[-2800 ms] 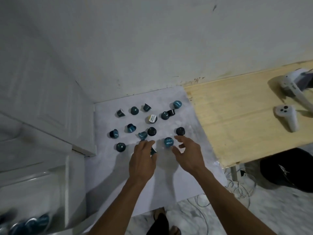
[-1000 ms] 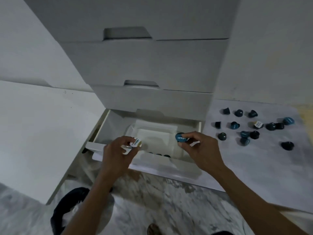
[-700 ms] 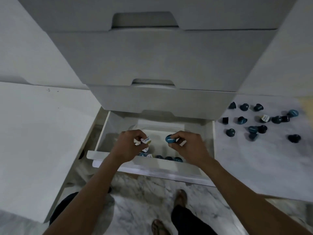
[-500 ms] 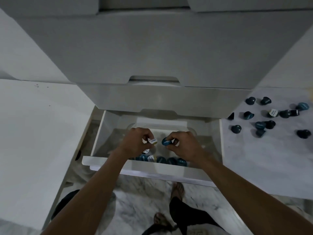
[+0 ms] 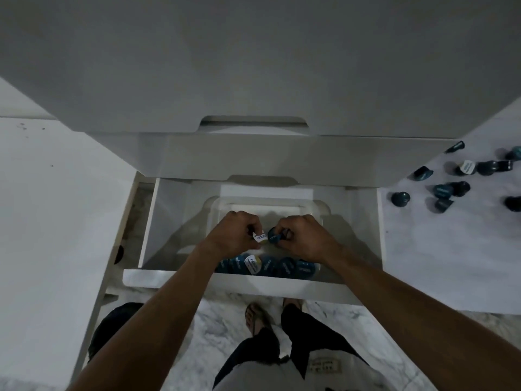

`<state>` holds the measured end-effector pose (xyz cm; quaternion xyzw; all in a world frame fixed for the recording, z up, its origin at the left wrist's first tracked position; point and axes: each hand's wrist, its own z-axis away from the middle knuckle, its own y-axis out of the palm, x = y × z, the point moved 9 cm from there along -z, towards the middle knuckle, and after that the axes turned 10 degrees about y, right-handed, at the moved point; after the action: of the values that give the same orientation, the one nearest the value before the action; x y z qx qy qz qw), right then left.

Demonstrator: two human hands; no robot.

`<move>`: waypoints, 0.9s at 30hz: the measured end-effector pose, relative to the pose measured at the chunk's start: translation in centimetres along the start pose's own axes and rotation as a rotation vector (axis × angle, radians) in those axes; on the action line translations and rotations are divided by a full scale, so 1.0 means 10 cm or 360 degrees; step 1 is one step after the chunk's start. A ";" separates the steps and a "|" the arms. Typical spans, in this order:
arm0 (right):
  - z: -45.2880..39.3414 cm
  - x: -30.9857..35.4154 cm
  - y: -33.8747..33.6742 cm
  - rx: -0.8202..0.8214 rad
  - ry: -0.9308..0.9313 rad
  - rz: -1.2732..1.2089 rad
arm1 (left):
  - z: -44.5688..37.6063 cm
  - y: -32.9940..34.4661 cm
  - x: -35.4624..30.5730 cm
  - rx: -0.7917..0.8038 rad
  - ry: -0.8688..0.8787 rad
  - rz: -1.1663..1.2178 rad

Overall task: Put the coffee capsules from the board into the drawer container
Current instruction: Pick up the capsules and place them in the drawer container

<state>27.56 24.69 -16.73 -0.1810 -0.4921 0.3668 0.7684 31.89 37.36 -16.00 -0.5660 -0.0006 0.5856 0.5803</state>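
Note:
Both hands hover inside the open bottom drawer (image 5: 265,280), over a clear plastic container (image 5: 315,206). My left hand (image 5: 235,234) pinches a white-lidded capsule (image 5: 260,237). My right hand (image 5: 301,235) pinches a blue-lidded capsule (image 5: 274,237). The two capsules almost touch. Several blue capsules (image 5: 284,268) lie along the container's near side below the hands. On the pale board (image 5: 451,249) to the right, several dark capsules (image 5: 442,191) lie scattered.
Shut white drawer fronts (image 5: 253,66) rise above the open drawer. A white panel (image 5: 50,207) stands at the left. My feet (image 5: 256,317) stand on the marble floor below the drawer's front edge. A dark object (image 5: 112,328) lies on the floor at the left.
I took one capsule in each hand from the board and carried both left into the drawer. Over the last second the hands have drawn together above the container.

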 end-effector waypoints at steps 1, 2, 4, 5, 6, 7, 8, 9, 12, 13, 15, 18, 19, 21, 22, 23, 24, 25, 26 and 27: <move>0.00 0.00 0.00 0.0005 -0.0003 0.0010 | 0.00 0.01 0.01 0.0007 -0.0013 0.0008; 0.00 -0.01 0.00 0.0009 0.0001 0.0019 | 0.00 0.01 0.02 0.0011 -0.0026 0.0013; 0.00 -0.01 0.00 0.0014 0.0012 0.0034 | 0.00 0.02 0.02 0.0025 -0.0036 0.0004; 0.00 -0.01 0.01 0.0021 0.0015 0.0042 | -0.01 0.03 0.03 0.0039 -0.0034 0.0001; 0.00 -0.02 0.01 0.0031 0.0019 0.0048 | 0.00 0.03 0.04 0.0049 -0.0034 0.0005; 0.00 -0.03 0.02 0.0044 0.0028 0.0054 | 0.00 0.04 0.04 0.0057 -0.0038 0.0016; 0.00 -0.04 0.02 0.0056 0.0035 0.0059 | 0.01 0.04 0.05 0.0066 -0.0045 0.0030; 0.01 -0.05 0.03 0.0071 0.0043 0.0062 | 0.01 0.05 0.05 0.0075 -0.0049 0.0039; 0.02 -0.08 0.03 0.0123 0.0074 0.0032 | 0.01 0.06 0.06 0.0092 -0.0045 0.0035; 0.02 -0.08 0.02 0.0133 0.0083 0.0022 | 0.01 0.06 0.05 0.0098 -0.0032 0.0025; 0.02 -0.09 0.02 0.0139 0.0093 0.0012 | 0.01 0.06 0.05 0.0112 -0.0008 0.0021; 0.01 -0.08 0.03 0.0156 0.0091 0.0008 | 0.02 0.04 0.05 0.0113 -0.0006 0.0054; 0.00 -0.07 0.04 0.0162 0.0082 0.0004 | 0.03 0.04 0.05 0.0112 -0.0003 0.0068; 0.00 -0.04 0.06 0.0173 0.0064 -0.0005 | 0.04 0.02 0.07 0.0118 -0.0007 0.0097; -0.01 -0.02 0.07 0.0178 0.0060 -0.0011 | 0.04 0.02 0.09 0.0121 -0.0014 0.0115; -0.02 -0.02 0.07 0.0186 0.0062 -0.0018 | 0.05 0.01 0.10 0.0120 -0.0022 0.0134; -0.02 -0.01 0.08 0.0194 0.0066 -0.0025 | 0.05 0.01 0.12 0.0117 -0.0029 0.0150; -0.02 -0.01 0.08 0.0197 0.0070 -0.0029 | 0.05 0.00 0.13 0.0113 -0.0033 0.0158; -0.02 -0.01 0.08 0.0194 0.0070 -0.0031 | 0.04 0.00 0.14 0.0111 -0.0033 0.0162; -0.03 -0.01 0.07 0.0187 0.0070 -0.0035 | 0.04 0.00 0.14 0.0113 -0.0036 0.0162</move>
<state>27.52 25.11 -17.34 -0.1380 -0.4548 0.3826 0.7923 32.02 38.53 -16.78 -0.5375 0.0424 0.6204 0.5695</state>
